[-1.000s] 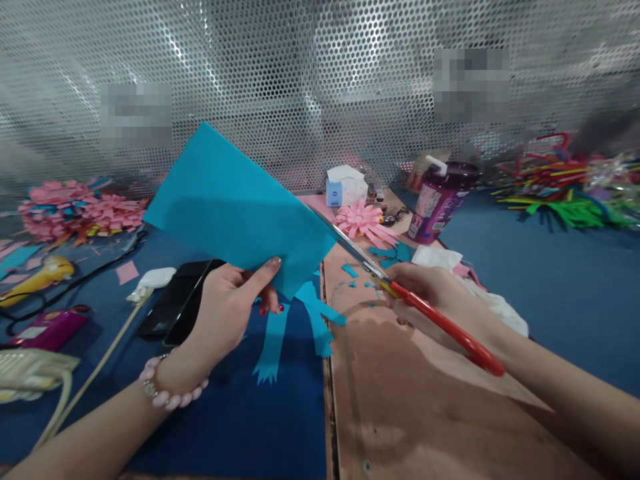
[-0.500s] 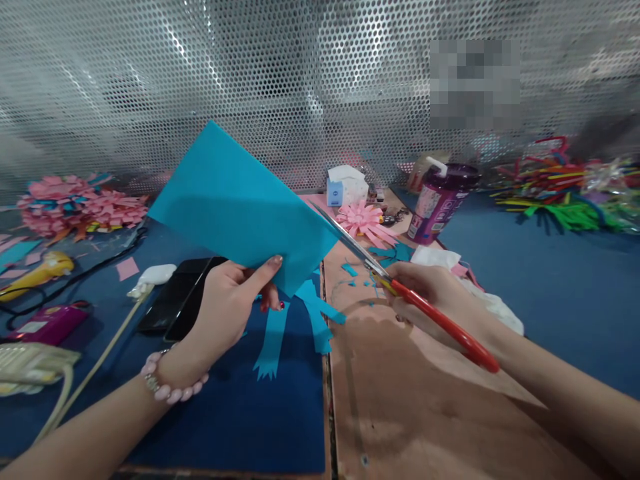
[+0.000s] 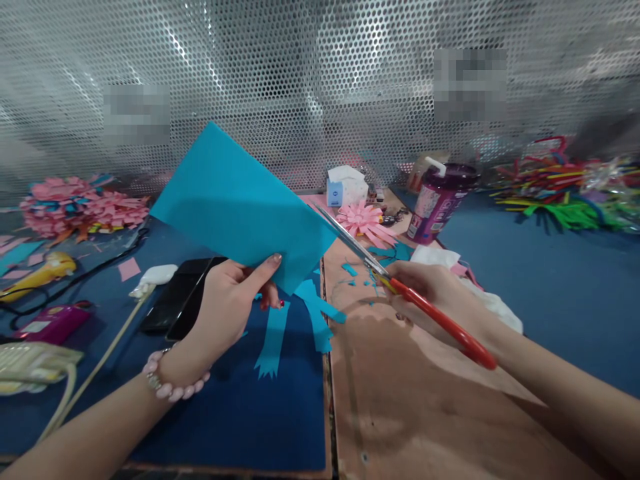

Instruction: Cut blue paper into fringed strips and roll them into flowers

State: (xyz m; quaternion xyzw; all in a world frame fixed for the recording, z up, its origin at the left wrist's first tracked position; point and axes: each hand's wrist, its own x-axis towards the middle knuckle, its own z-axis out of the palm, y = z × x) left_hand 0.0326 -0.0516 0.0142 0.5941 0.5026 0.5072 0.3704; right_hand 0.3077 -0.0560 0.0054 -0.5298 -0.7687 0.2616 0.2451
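My left hand (image 3: 240, 293) pinches the lower edge of a sheet of blue paper (image 3: 240, 193), thumb on top, and holds it tilted above the table. Red-handled scissors (image 3: 435, 317) are gripped in my right hand (image 3: 435, 297). Their metal blades point up and left, by the sheet's right corner; whether they touch the paper I cannot tell. Under the sheet lie cut blue strips (image 3: 273, 340), one with a jagged end. Small blue scraps (image 3: 350, 269) are scattered near the blades. A pink paper flower (image 3: 363, 220) lies just beyond them.
A purple cup (image 3: 440, 203) with a straw and a tissue box (image 3: 345, 187) stand at the back. Left are pink paper flowers (image 3: 80, 203), a black phone (image 3: 175, 300), a yellow glue gun (image 3: 43, 273) and a power strip (image 3: 35, 367). Colourful pipe cleaners (image 3: 570, 193) lie right.
Almost nothing differs. The scissors have shifted very slightly, while both hands and the blue sheet keep nearly the same position.
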